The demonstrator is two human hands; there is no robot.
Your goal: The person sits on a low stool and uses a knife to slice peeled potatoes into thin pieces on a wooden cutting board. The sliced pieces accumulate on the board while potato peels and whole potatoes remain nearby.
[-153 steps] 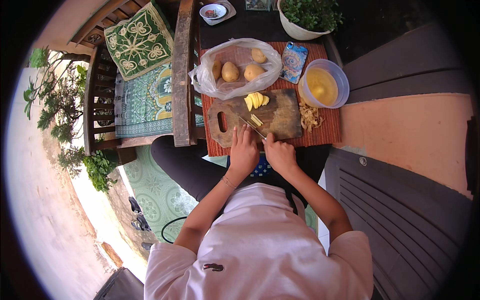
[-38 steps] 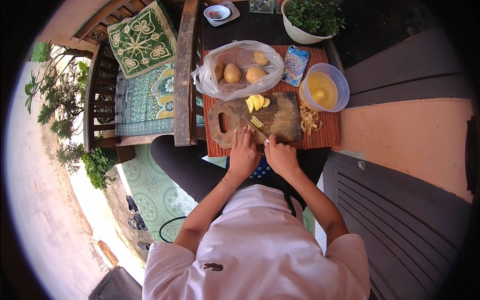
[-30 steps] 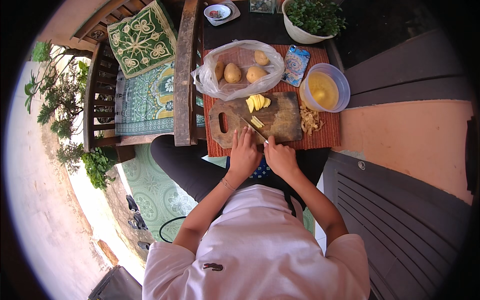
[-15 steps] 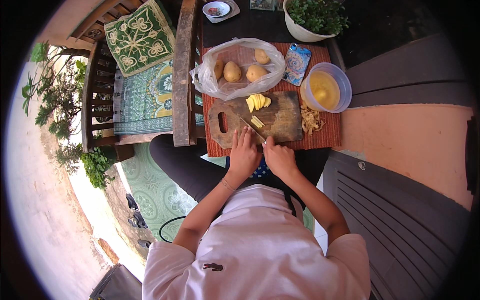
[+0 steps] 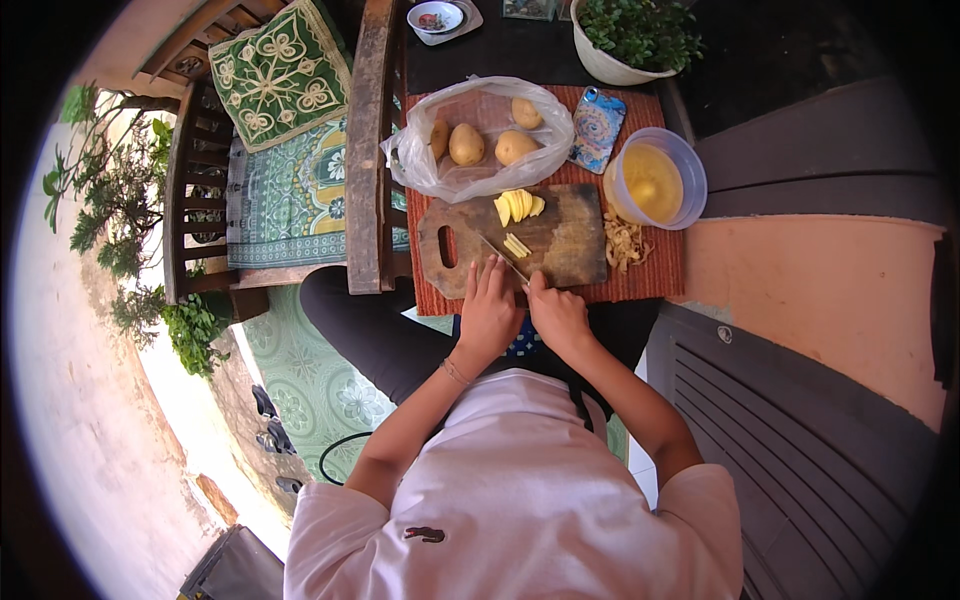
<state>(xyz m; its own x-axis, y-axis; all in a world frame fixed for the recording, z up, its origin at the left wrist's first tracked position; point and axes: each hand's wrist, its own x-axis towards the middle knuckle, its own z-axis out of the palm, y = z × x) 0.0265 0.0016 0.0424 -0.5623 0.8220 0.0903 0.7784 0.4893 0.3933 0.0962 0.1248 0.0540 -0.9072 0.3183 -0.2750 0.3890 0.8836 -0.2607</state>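
Note:
My right hand (image 5: 558,314) is closed round the handle of a knife (image 5: 507,260), its blade slanting up and left across the worn wooden cutting board (image 5: 572,232). Close beside the blade, on its near left side, the fingertips of my left hand (image 5: 490,322) press down at the board's near edge. Whatever lies under those fingertips is hidden. Just beyond the blade lie a few thin pale-yellow potato sticks (image 5: 517,246). Farther back on the board, potato slices (image 5: 518,206) rest in a fanned stack.
Behind the board, a clear plastic bag (image 5: 430,180) holds several whole potatoes (image 5: 466,146). A patterned phone (image 5: 597,130), a tub of cloudy water (image 5: 692,190) and peelings (image 5: 624,244) sit to the right on the red mat (image 5: 655,285). A potted plant (image 5: 620,70) stands behind; a wooden bench (image 5: 368,200) is left.
Both hands and the knife stay in nearly the same place. The table items appear shifted very slightly to the right in the view.

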